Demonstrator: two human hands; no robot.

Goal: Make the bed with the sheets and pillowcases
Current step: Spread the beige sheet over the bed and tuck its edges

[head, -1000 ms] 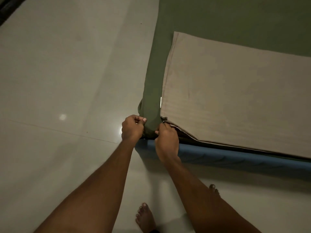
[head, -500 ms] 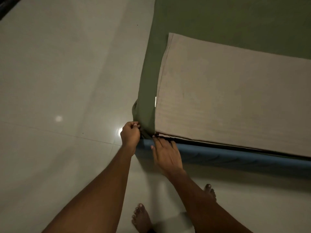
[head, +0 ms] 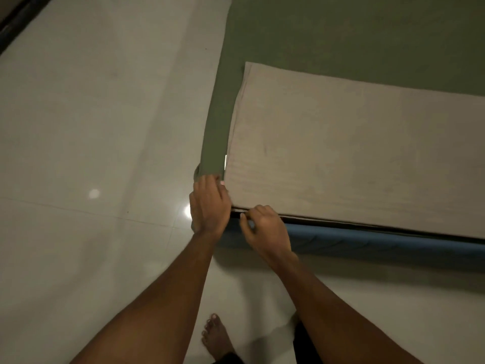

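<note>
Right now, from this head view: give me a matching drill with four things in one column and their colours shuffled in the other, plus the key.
Things:
1. sheet spread over the bed
2. folded cloth lying on top of it
3. mattress side below the cloth's near edge
4. floor

Colours:
A. blue
B. pale, glossy
C. green
D. beige

Pairs: 1-C, 2-D, 3-A, 4-B
</note>
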